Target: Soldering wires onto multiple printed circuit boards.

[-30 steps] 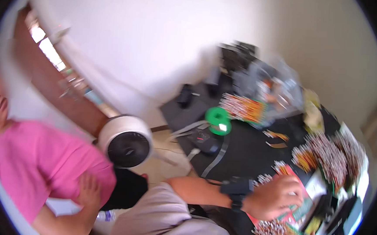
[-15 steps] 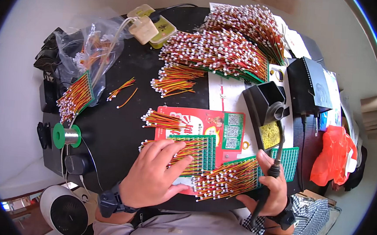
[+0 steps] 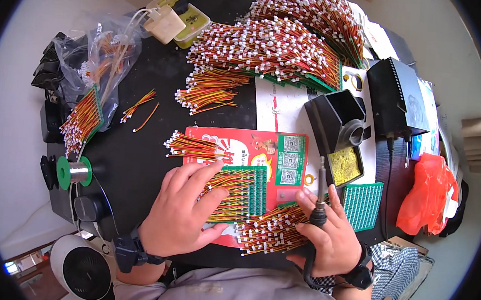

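My left hand [image 3: 183, 210] lies with fingers apart over the left part of a green circuit board [image 3: 257, 190] lined with red, yellow and black wires. My right hand [image 3: 335, 237] holds a soldering iron [image 3: 318, 214], its tip pointing away from me. That hand is over the right end of a second wired bundle [image 3: 268, 230], whose white connectors point left; its fingers hide part of the board there. Just right of my fingers lies a bare green circuit board panel [image 3: 362, 206]. A small bunch of wires [image 3: 193, 145] rests beyond my left hand on a red printed sheet [image 3: 273, 202].
A black iron stand [image 3: 332, 120] with a yellow sponge [image 3: 345, 164] stands beyond my right hand, beside a black box [image 3: 397, 102]. Large piles of wired boards [image 3: 270, 49] fill the back. A solder spool [image 3: 74, 172] and plastic bag [image 3: 113, 57] are left; a red bag [image 3: 428, 188] is right.
My right hand has moved left with the soldering iron, uncovering more of the bare panel. My left hand stays over the wired board. The whole view has shifted slightly.
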`<state>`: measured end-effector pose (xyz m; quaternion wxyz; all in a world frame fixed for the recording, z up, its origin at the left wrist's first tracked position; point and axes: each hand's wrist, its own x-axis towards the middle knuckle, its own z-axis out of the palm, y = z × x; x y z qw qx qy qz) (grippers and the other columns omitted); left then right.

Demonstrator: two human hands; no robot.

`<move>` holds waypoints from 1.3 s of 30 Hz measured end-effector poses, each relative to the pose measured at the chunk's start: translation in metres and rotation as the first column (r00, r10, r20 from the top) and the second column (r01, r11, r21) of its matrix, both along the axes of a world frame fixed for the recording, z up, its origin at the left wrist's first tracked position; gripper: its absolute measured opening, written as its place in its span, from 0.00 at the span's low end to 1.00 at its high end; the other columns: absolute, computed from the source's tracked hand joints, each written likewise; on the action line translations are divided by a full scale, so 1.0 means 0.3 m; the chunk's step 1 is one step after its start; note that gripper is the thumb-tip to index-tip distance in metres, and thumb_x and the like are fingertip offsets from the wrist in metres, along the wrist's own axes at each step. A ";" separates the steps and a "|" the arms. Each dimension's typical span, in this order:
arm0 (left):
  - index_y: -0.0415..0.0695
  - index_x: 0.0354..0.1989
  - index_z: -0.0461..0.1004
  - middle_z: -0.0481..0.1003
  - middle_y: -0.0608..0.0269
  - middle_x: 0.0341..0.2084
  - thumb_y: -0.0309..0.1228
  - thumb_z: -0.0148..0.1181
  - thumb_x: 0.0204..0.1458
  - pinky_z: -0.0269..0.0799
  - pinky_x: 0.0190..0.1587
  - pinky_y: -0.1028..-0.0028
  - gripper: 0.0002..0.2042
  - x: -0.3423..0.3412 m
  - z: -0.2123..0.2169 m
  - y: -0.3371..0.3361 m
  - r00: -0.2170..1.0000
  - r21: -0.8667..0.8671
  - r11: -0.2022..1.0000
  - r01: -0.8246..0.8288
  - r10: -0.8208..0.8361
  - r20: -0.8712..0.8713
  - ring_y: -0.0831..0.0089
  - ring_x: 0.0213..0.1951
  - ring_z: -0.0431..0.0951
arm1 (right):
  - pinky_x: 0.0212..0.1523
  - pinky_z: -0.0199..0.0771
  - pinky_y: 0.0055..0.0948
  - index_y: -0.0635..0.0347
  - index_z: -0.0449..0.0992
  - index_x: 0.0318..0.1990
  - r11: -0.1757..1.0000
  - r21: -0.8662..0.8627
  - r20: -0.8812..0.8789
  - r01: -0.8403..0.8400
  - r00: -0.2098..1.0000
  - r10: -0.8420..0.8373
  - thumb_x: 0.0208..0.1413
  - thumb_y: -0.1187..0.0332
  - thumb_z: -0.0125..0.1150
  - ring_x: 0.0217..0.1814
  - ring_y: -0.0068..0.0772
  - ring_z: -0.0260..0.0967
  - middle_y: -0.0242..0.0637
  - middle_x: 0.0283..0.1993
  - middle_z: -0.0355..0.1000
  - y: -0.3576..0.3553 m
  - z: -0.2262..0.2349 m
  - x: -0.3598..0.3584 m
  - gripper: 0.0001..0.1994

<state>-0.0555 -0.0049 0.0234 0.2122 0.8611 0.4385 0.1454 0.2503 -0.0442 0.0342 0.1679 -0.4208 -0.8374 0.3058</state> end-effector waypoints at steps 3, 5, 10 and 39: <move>0.43 0.44 0.76 0.69 0.49 0.60 0.36 0.79 0.30 0.64 0.60 0.51 0.28 -0.006 -0.013 -0.002 1.000 0.000 1.000 -0.005 0.005 0.025 0.46 0.59 0.68 | 0.75 0.41 0.68 0.58 0.73 0.52 0.999 -0.011 0.069 -0.050 0.996 0.050 0.35 0.67 0.76 0.72 0.59 0.62 0.57 0.74 0.58 0.004 -0.013 -0.006 0.31; 0.44 0.43 0.75 0.70 0.50 0.58 0.35 0.79 0.29 0.64 0.61 0.51 0.28 -0.010 -0.016 -0.003 0.999 0.013 1.000 -0.019 0.018 0.033 0.46 0.59 0.68 | 0.75 0.43 0.68 0.58 0.73 0.53 0.999 0.006 0.064 -0.046 0.997 0.045 0.36 0.68 0.74 0.71 0.60 0.63 0.58 0.74 0.58 0.000 -0.018 -0.007 0.31; 0.44 0.42 0.75 0.70 0.51 0.56 0.34 0.79 0.27 0.64 0.60 0.50 0.29 -0.011 -0.010 0.004 0.997 0.063 0.998 -0.030 0.025 0.073 0.47 0.58 0.69 | 0.73 0.50 0.66 0.59 0.72 0.54 0.998 0.030 0.049 -0.053 0.997 0.052 0.38 0.69 0.73 0.70 0.62 0.63 0.60 0.74 0.57 -0.002 -0.010 -0.007 0.30; 0.40 0.56 0.74 0.69 0.40 0.58 0.41 0.75 0.41 0.66 0.59 0.47 0.33 0.455 0.033 -0.154 0.963 0.110 0.956 0.270 -0.268 -0.035 0.43 0.58 0.70 | 0.67 0.65 0.55 0.45 0.51 0.63 0.582 0.363 -0.644 0.728 0.647 -0.407 0.57 0.66 0.68 0.67 0.56 0.67 0.67 0.76 0.48 -0.221 -0.181 0.189 0.33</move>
